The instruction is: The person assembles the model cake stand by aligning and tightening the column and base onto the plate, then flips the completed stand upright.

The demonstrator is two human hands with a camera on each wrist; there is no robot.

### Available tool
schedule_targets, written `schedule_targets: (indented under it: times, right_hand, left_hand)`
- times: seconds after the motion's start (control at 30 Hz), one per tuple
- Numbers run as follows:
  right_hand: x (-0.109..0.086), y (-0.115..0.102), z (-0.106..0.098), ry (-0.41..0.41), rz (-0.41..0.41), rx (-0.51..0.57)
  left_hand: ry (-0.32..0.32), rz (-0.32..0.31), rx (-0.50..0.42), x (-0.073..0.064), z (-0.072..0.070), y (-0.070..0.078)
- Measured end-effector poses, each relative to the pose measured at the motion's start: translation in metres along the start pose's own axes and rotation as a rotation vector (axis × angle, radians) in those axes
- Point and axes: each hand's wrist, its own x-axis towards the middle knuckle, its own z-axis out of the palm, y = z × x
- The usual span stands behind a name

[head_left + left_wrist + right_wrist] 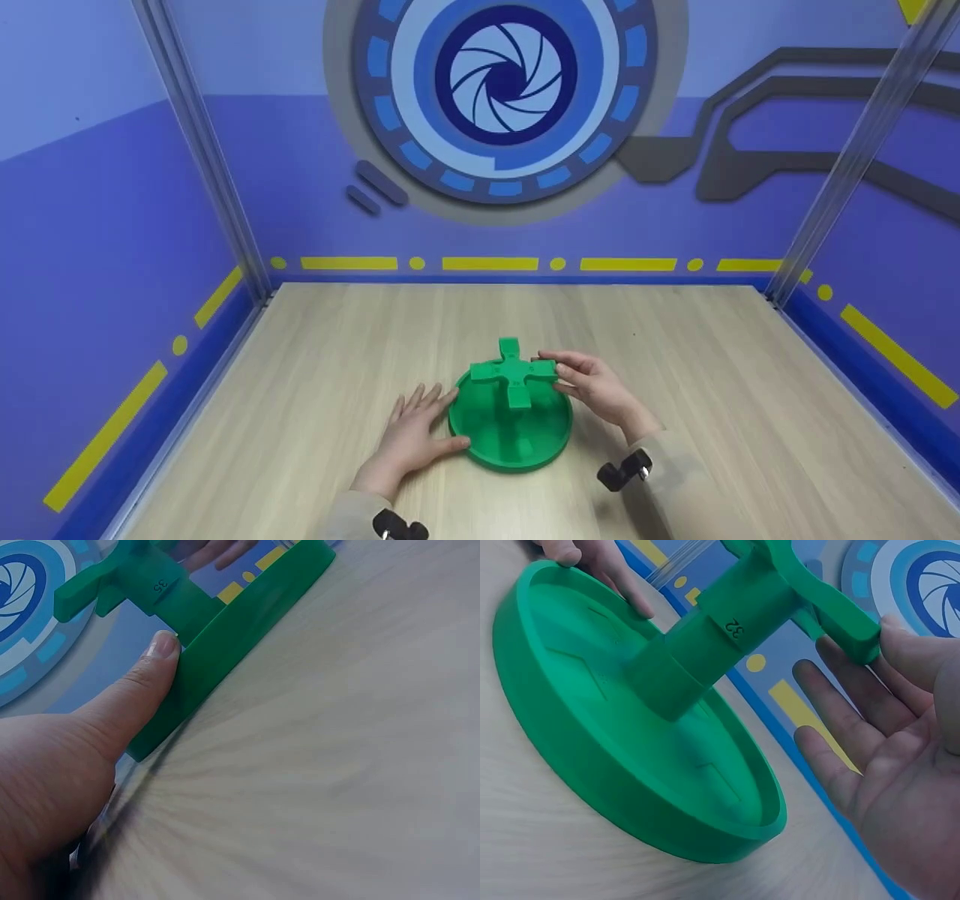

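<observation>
A green round tray (514,457) with a raised rim lies flat on the table. From its middle rises a stepped green post (720,630), marked 32 on the side facing the right wrist view. On top sits a green four-armed cross (514,372). My left hand (412,435) rests against the tray's left side, fingers spread and fairly straight, the thumb (150,679) touching the rim. With thumb and forefinger, my right hand (600,386) pinches the end of the cross's right arm, while the other fingers (840,712) stay loosely spread below it.
The light wood table (337,337) is bounded by blue printed panels (300,187) at the back and both sides. Metal posts (210,150) stand at the back corners.
</observation>
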Motion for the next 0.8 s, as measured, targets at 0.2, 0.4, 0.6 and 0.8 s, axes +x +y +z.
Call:
schedule_targets:
  times: [0.2,0.4,0.6,0.8]
  right_hand:
    - [-0.004,0.001,0.001,-0.028,-0.015,0.013]
    - [-0.008,0.001,0.004,-0.026,-0.014,-0.004]
    - [-0.012,0.0,0.009,-0.008,0.0,-0.041]
    - [-0.016,0.002,0.014,0.021,-0.014,-0.067]
  left_hand:
    - [0.007,0.003,0.009,0.001,0.0,0.0]
    - [0.018,0.008,0.023,0.001,0.0,0.0]
    - [0.022,0.013,0.025,0.001,0.001,-0.001]
    - [0.02,0.016,0.019,0.001,0.002,-0.001]
